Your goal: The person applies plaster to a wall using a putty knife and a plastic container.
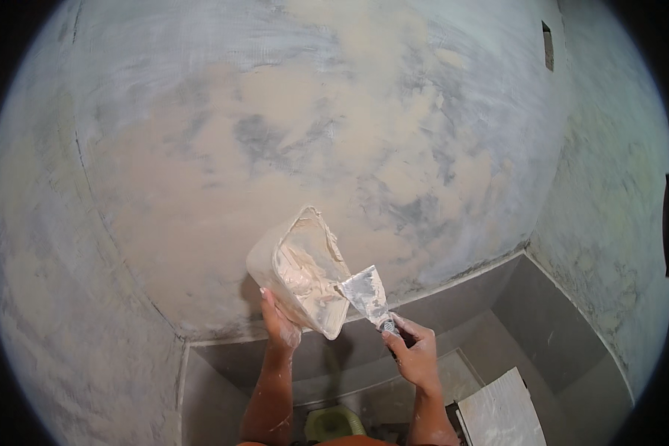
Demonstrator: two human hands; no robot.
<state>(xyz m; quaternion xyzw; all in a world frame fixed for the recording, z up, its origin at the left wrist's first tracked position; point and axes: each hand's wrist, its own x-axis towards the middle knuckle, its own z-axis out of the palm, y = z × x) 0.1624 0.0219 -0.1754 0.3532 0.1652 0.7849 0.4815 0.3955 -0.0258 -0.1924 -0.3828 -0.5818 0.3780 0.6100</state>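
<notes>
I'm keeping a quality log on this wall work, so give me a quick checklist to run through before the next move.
1. Tub supported: ok, the left hand holds it from below and the side.
2. Paste available: ok, some shows inside the tub.
3. Scraper in hand: ok, the right hand grips its handle.
4. Blade clean: not ok, it is smeared with paste.
5. Wall evenly coated: not ok, dark grey patches show among the beige.
6. Paste thickness right: cannot tell from this picture.
</notes>
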